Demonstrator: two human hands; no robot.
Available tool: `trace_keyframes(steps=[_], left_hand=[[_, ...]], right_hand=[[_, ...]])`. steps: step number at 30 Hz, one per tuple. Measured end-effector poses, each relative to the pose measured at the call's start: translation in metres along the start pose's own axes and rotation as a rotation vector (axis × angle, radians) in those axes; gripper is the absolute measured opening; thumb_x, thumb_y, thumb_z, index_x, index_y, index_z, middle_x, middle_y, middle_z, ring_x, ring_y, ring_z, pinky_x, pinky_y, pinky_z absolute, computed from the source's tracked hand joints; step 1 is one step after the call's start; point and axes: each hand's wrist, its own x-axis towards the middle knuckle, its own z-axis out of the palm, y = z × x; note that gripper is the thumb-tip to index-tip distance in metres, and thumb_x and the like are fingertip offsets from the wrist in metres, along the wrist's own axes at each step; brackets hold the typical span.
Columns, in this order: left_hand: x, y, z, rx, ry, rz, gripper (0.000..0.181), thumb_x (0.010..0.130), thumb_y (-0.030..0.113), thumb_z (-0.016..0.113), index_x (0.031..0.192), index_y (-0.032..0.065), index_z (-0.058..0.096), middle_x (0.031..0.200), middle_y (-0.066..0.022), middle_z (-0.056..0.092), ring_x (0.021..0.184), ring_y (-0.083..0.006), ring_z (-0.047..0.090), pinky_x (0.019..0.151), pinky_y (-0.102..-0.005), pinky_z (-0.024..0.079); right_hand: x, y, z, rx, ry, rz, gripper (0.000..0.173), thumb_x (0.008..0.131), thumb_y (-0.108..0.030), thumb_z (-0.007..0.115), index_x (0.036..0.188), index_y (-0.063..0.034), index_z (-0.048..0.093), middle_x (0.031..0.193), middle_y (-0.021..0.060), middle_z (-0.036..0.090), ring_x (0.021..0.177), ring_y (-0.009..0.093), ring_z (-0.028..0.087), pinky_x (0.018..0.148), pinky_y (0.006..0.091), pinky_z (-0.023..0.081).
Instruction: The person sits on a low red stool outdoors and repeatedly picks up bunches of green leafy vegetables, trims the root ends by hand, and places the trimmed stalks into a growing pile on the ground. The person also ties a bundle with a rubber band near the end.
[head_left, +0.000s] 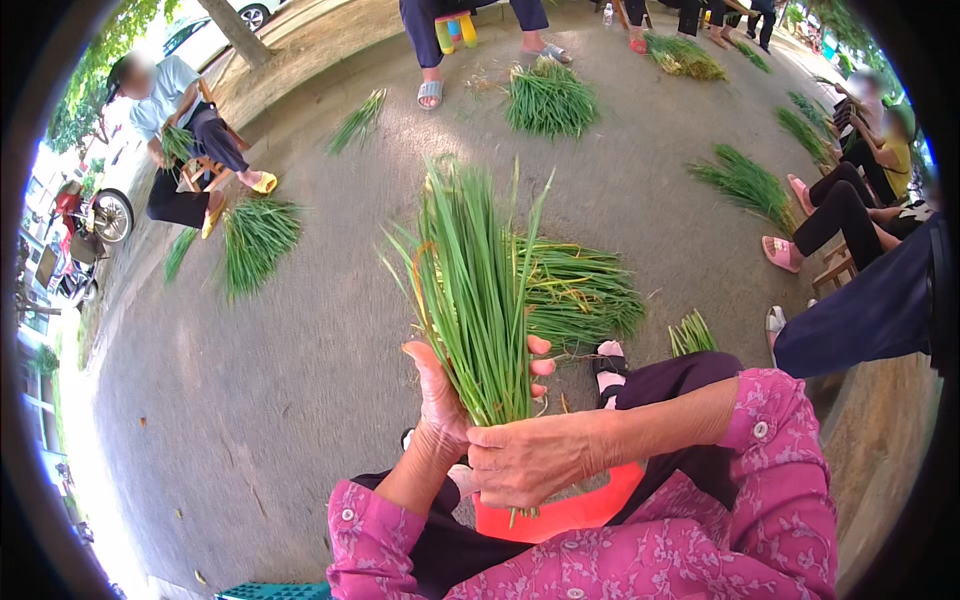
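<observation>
A bunch of long green leaves (480, 300), probably garlic chives, stands upright before me with its tips pointing away. My left hand (441, 394) cups the bunch from behind, thumb at its left side and fingertips showing at its right. Around the pale lower stems, my right hand (532, 459) is closed in a fist, and a few cut ends poke out beneath it. On the ground just beyond lies a loose pile of the same leaves (585, 292), some of them yellowed. Part of that pile is hidden by the bunch.
A red plastic object (559, 517) sits between my legs, and a teal crate (274, 591) is at the bottom edge. Beside my knee lies a small bundle (691, 334). Seated people surround the paved ground with other piles (553, 101). A motorcycle (82, 225) stands far left.
</observation>
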Motion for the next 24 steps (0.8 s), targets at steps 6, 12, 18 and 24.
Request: trace_keyframes(steps=[6, 12, 18, 24], left_hand=[[-0.010, 0.005, -0.014, -0.060, 0.150, 0.004, 0.063, 0.073, 0.020, 0.068, 0.124, -0.0007, 0.037, 0.087, -0.0076, 0.055, 0.075, -0.0192, 0.058, 0.070, -0.0325, 0.050], [-0.019, 0.028, -0.027, 0.226, 0.391, 0.204, 0.035, 0.073, 0.007, 0.064, 0.104, 0.0007, 0.048, 0.072, -0.0067, 0.054, 0.065, -0.0182, 0.056, 0.062, -0.0307, 0.048], [-0.018, 0.042, -0.040, 0.568, 0.524, 0.366, 0.018, 0.071, -0.002, 0.069, 0.086, 0.0055, 0.061, 0.079, -0.0006, 0.062, 0.071, -0.0106, 0.059, 0.066, -0.0262, 0.050], [-0.012, 0.026, -0.073, 0.983, 0.523, 0.407, 0.017, 0.071, 0.001, 0.069, 0.086, 0.0030, 0.062, 0.082, 0.0007, 0.063, 0.073, -0.0084, 0.057, 0.068, -0.0249, 0.049]], right_hand=[[0.004, -0.001, 0.026, -0.039, -0.029, -0.035, 0.009, 0.074, -0.023, 0.050, 0.073, -0.0146, 0.049, 0.077, -0.0011, 0.054, 0.083, 0.014, 0.053, 0.091, 0.0338, 0.035], [0.001, 0.017, 0.019, 0.412, 0.088, 0.030, 0.045, 0.065, -0.035, 0.065, 0.099, -0.0086, 0.052, 0.101, 0.0071, 0.052, 0.105, 0.028, 0.048, 0.102, 0.0397, 0.029], [-0.029, 0.064, 0.049, 0.871, 0.139, 1.116, 0.076, 0.061, -0.044, 0.076, 0.119, -0.0049, 0.047, 0.119, 0.0123, 0.050, 0.113, 0.028, 0.046, 0.093, 0.0427, 0.037], [0.014, 0.101, 0.091, 1.330, 0.475, 1.085, 0.056, 0.057, -0.029, 0.078, 0.101, -0.0020, 0.058, 0.096, 0.0099, 0.060, 0.091, 0.018, 0.056, 0.082, 0.0288, 0.043]])
